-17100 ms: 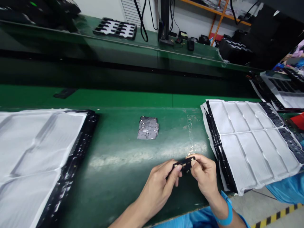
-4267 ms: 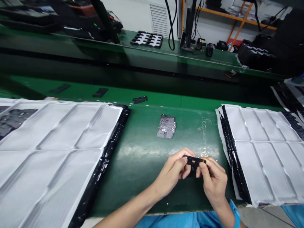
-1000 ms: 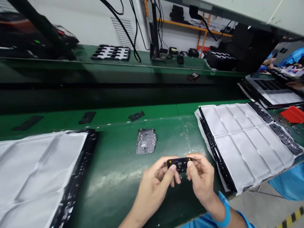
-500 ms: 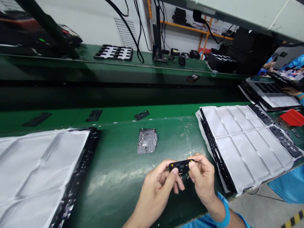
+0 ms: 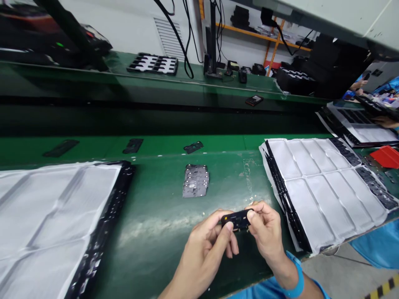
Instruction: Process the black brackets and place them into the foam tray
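Note:
Between my two hands is a small black plastic part with cut-outs and a yellow spot near its left end. My left hand pinches the left end, its thumb on the face. On the right end, the thumb and fingers of my right hand are closed; a blue band is on that wrist. Beyond my hands, a stack of overlapping grey-black parts lies on the green bench. Farther back are three single dark parts, one of them a flat black piece behind the stack.
At left lies a stack of white-covered black trays. To the right is another white-lined tray stack with parts along its far side. A red bin sits beyond it. A phone-like device rests near the shelf; another person's hand is at far right.
The camera view has shifted slightly, so the bench items sit a little farther right. Both hands keep hold of the black part, with the right thumb now covering its right-hand yellow spot.

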A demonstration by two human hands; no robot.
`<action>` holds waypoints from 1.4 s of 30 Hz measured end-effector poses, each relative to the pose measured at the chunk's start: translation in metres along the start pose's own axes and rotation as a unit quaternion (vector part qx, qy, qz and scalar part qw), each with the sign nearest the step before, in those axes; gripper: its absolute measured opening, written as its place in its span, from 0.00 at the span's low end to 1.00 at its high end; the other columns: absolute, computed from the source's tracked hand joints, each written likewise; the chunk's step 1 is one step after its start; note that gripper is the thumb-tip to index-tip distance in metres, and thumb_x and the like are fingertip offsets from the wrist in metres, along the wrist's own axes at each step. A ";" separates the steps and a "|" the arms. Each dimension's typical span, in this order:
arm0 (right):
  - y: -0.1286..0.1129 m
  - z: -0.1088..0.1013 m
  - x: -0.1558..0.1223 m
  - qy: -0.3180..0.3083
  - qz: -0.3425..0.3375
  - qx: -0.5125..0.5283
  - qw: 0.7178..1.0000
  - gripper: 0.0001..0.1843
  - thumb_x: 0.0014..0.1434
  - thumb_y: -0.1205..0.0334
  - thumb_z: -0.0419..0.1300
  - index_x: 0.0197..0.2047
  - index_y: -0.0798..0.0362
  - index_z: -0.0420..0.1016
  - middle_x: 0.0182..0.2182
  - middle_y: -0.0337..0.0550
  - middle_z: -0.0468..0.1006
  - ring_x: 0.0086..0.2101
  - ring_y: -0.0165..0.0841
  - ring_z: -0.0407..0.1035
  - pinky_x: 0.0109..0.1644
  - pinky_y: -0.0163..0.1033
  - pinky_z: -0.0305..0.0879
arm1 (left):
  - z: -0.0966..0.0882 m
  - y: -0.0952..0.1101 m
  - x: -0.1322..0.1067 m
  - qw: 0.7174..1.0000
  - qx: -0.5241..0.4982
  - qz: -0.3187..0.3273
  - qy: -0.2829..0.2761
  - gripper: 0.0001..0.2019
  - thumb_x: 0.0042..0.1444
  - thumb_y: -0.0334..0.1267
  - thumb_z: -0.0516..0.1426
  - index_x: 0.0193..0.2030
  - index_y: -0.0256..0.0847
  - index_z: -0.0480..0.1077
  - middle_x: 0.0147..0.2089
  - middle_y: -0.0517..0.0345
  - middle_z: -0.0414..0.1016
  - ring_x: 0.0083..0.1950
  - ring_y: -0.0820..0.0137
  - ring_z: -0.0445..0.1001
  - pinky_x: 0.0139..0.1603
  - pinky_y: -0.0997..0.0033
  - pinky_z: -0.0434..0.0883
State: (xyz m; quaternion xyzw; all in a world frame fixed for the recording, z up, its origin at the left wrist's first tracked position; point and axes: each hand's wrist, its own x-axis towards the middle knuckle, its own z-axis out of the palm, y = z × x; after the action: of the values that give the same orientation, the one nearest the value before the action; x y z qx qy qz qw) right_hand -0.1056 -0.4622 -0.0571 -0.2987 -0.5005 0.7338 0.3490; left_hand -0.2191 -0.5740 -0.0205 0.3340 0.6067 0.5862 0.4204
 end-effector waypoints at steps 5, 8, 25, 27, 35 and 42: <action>0.000 0.000 0.000 0.004 0.018 0.006 1.000 0.22 0.57 0.45 0.71 0.31 0.52 0.70 0.19 0.28 0.65 0.15 0.19 0.47 0.17 0.27 0.46 | -0.001 0.000 -0.003 1.000 0.007 -0.008 0.001 0.13 0.71 0.46 0.54 0.51 0.38 0.72 0.24 0.62 0.76 0.24 0.71 0.73 0.28 0.75 0.70; 0.001 -0.001 -0.002 -0.011 0.026 0.007 1.000 0.21 0.59 0.45 0.70 0.31 0.53 0.72 0.20 0.29 0.67 0.15 0.19 0.48 0.17 0.28 0.46 | -0.002 0.000 -0.004 1.000 0.013 -0.011 0.004 0.13 0.71 0.46 0.54 0.51 0.38 0.72 0.25 0.62 0.76 0.25 0.71 0.74 0.28 0.74 0.71; 0.002 -0.002 -0.008 -0.026 0.064 0.018 0.997 0.19 0.62 0.47 0.68 0.32 0.52 0.71 0.22 0.28 0.64 0.17 0.20 0.45 0.19 0.27 0.46 | -0.001 -0.011 -0.010 1.000 0.000 0.008 -0.010 0.11 0.72 0.43 0.54 0.48 0.39 0.72 0.26 0.60 0.78 0.26 0.71 0.75 0.29 0.75 0.72; 0.001 -0.002 -0.010 -0.032 0.069 0.001 0.997 0.19 0.63 0.46 0.67 0.33 0.52 0.72 0.21 0.28 0.65 0.17 0.20 0.47 0.18 0.27 0.47 | -0.003 -0.005 -0.009 1.000 -0.011 -0.007 -0.022 0.11 0.71 0.42 0.53 0.47 0.38 0.73 0.27 0.59 0.80 0.27 0.71 0.76 0.31 0.74 0.73; -0.004 -0.001 -0.016 -0.029 0.042 -0.082 0.995 0.20 0.63 0.45 0.68 0.34 0.53 0.72 0.18 0.26 0.63 0.14 0.20 0.50 0.16 0.26 0.46 | -0.004 -0.007 -0.003 0.998 -0.052 -0.029 0.009 0.15 0.72 0.44 0.51 0.49 0.34 0.72 0.25 0.58 0.78 0.23 0.70 0.76 0.27 0.73 0.73; -0.005 0.000 -0.017 -0.016 0.018 -0.126 0.992 0.19 0.64 0.45 0.67 0.36 0.53 0.75 0.16 0.27 0.62 0.15 0.23 0.54 0.17 0.28 0.51 | -0.006 -0.008 -0.003 0.995 -0.084 -0.049 0.010 0.18 0.70 0.49 0.54 0.50 0.33 0.73 0.25 0.55 0.80 0.22 0.71 0.74 0.27 0.73 0.72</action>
State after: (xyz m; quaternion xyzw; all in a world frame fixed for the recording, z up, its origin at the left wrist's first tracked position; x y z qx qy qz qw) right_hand -0.0945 -0.4750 -0.0509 -0.3373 -0.5889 0.6760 0.2872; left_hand -0.2221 -0.5801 -0.0286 0.2619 0.5753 0.6170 0.4688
